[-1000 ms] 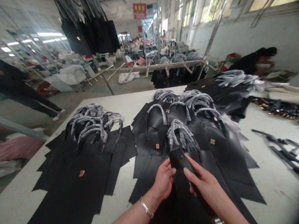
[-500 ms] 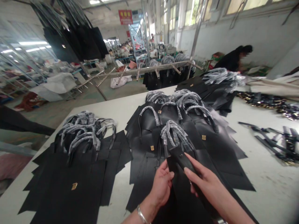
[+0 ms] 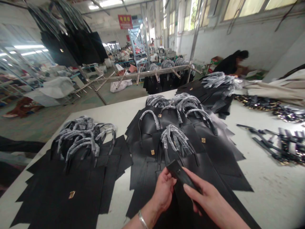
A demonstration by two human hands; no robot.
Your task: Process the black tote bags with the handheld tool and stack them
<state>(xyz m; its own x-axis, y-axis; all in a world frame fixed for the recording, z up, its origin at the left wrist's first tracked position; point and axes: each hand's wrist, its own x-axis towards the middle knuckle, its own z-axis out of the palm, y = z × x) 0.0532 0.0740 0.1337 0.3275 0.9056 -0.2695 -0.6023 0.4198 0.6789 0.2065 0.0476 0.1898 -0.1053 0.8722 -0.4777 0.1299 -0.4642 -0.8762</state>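
The view swings rightward, but the grip stays: left hand (image 3: 163, 191) and right hand (image 3: 204, 192) still pinch the folded black piece (image 3: 177, 172), lower centre, so handling continues

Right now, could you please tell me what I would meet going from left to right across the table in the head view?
Left bag pile → left hand → held black piece → right hand → loose black straps.
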